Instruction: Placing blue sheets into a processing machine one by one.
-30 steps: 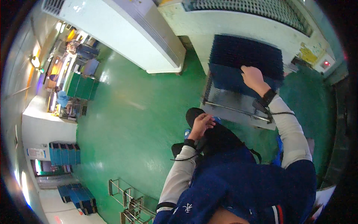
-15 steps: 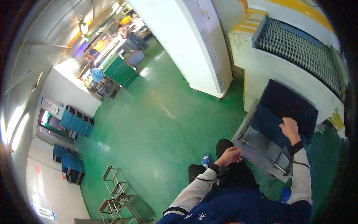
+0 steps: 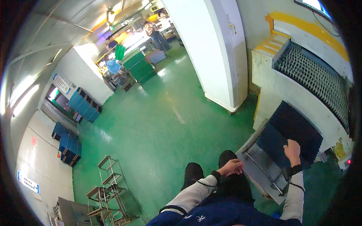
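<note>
My right hand is closed at the edge of a dark-blue panel with a toothed outer edge, at the right. Beside it lies another dark-blue panel, angled against the first. Both sit on a low grey metal stand with a metal rod across it. My left hand rests near my knee with its fingers curled together; whether anything small is between them cannot be made out.
A white machine carries a conveyor bed of upright prongs at the right. Nearby stands a tall white cabinet. A metal frame rack is at the lower left, with blue crates along the wall. People work beyond green crates.
The whole view has shifted, so the room sits further right and the machine lower. My right hand stays at the panel, and my left hand stays curled by my knee.
</note>
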{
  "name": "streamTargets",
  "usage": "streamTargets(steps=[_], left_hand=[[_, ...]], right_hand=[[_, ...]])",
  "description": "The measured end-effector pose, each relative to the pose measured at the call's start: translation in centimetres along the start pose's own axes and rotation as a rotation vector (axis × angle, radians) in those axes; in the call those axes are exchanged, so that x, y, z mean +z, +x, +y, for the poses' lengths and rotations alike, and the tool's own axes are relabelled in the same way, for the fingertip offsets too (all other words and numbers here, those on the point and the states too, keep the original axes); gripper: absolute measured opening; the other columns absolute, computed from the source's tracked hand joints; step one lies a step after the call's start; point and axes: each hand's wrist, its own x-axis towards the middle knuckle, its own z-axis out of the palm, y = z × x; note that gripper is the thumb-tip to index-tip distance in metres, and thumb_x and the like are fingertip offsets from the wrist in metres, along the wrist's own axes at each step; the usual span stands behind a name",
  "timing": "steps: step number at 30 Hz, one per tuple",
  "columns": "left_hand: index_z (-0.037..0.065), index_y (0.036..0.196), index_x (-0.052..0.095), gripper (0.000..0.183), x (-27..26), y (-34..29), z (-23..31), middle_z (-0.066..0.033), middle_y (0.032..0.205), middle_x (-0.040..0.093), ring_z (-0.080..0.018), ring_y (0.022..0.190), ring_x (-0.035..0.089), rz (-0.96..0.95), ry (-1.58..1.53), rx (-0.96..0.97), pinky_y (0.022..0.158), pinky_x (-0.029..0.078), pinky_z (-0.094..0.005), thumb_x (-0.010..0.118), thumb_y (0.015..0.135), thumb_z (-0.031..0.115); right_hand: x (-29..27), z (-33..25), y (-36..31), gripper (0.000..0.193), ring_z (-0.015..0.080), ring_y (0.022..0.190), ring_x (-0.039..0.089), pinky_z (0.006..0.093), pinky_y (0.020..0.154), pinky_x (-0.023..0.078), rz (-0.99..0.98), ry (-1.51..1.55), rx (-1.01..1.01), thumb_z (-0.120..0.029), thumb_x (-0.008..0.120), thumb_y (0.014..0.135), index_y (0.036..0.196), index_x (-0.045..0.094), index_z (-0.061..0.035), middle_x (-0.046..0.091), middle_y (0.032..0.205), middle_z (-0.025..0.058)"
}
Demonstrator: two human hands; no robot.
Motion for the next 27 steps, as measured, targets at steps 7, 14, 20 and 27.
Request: streamTargets(steps=[7, 14, 20, 27], left_hand=[[0.003, 0.099, 0.056, 0.020, 0.7, -0.4, 0.1, -0.0065, 0.082, 0.063, -0.0164, 0.064, 0.063, -0.007, -0.037, 0.022, 0.056, 0.052, -0.0281, 0.056, 0.095, 0.023], [0.003, 0.101, 0.055, 0.022, -0.1, -0.4, -0.5, -0.0073, 0.085, 0.063, -0.0168, 0.069, 0.064, 0.007, -0.062, 0.040, 0.059, 0.052, -0.0284, 0.055, 0.095, 0.024], [0.003, 0.101, 0.055, 0.021, 0.5, -0.9, -0.1, -0.0077, 0.084, 0.063, -0.0172, 0.070, 0.064, 0.008, -0.042, 0.060, 0.060, 0.053, -0.0287, 0.055, 0.095, 0.023], [0.003, 0.098, 0.055, 0.020, -0.6, 0.2, -1.2, -0.0069, 0.080, 0.062, -0.0173, 0.066, 0.063, -0.038, -0.128, 0.097, 0.057, 0.052, -0.0280, 0.055, 0.095, 0.023]], right_hand=[[-1.0, -0.2, -0.3, 0.033, 0.0357, 0.097, 0.061, 0.0443, 0.084, 0.048, -0.058, -0.015, 0.060, -0.019, 0.071, 0.076, 0.103, 0.064, -0.0020, 0.065, 0.099, 0.0192], [-1.3, -1.0, -0.4, 0.036, 0.0360, 0.097, 0.061, 0.0443, 0.084, 0.048, -0.035, -0.011, 0.091, -0.019, 0.072, 0.074, 0.105, 0.064, -0.0008, 0.065, 0.100, 0.0196], [0.3, 0.8, 0.1, 0.040, 0.0355, 0.099, 0.061, 0.0437, 0.086, 0.048, -0.013, -0.017, 0.050, -0.019, 0.073, 0.074, 0.109, 0.063, -0.0009, 0.064, 0.104, 0.0200], [0.9, 1.4, 0.3, 0.045, 0.0358, 0.101, 0.060, 0.0437, 0.087, 0.047, 0.006, -0.025, 0.032, -0.020, 0.073, 0.075, 0.114, 0.061, -0.0015, 0.064, 0.105, 0.0196]])
